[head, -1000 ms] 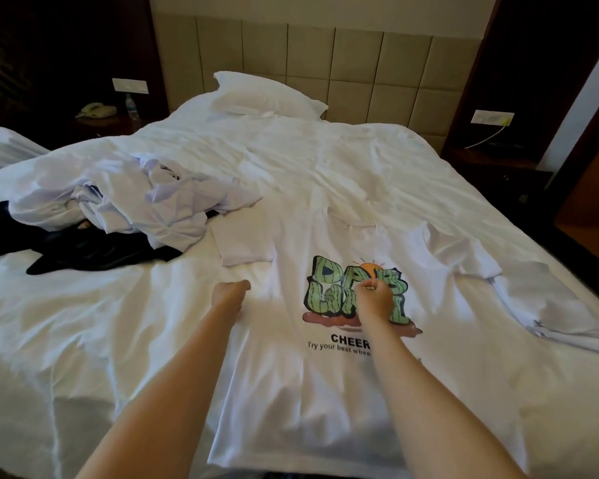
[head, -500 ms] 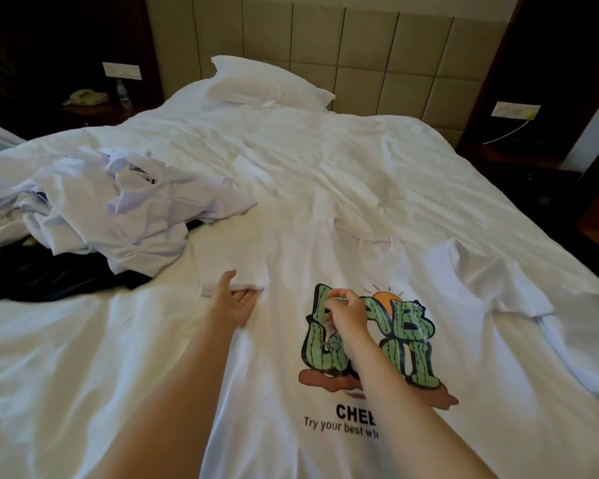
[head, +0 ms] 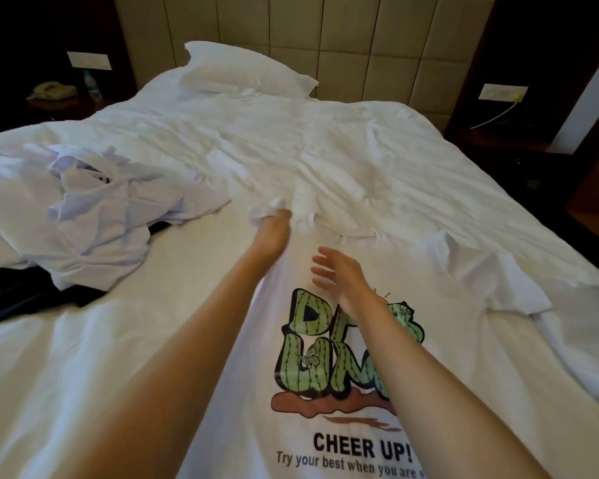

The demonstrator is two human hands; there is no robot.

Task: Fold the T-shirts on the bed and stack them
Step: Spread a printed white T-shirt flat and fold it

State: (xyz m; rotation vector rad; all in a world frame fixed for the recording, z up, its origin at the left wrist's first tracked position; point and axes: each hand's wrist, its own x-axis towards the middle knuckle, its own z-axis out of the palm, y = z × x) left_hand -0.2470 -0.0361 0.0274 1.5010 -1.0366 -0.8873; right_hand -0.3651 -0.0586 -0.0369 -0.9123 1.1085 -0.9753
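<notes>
The printed T-shirt point(head: 312, 371) lay face up by the bed's point(head: 83, 375) foot edge, collar toward the headboard point(head: 360, 46). The left hand point(head: 272, 231) gripped its bunched sleeve point(head: 268, 209). The right hand point(head: 339, 276) hovered open just beside it, over the chest.

Hotel-type bedrm, white bed point(head: 325, 150), padded headboard point(head: 343, 39), nightstand point(head: 66, 106) w/ phone point(head: 51, 90)

- My left hand point(head: 273, 233) has moved off the flat edge of the sleeve point(head: 267, 209); it now grips that sleeve bunched up, just beside the collar point(head: 357, 234).
- The sleeve no longer lies spread flat.
- My right hand point(head: 339, 274) has released its pinch on the print point(head: 312, 354); its fingers are now spread, over the T-shirt point(head: 242, 392) chest.
</notes>
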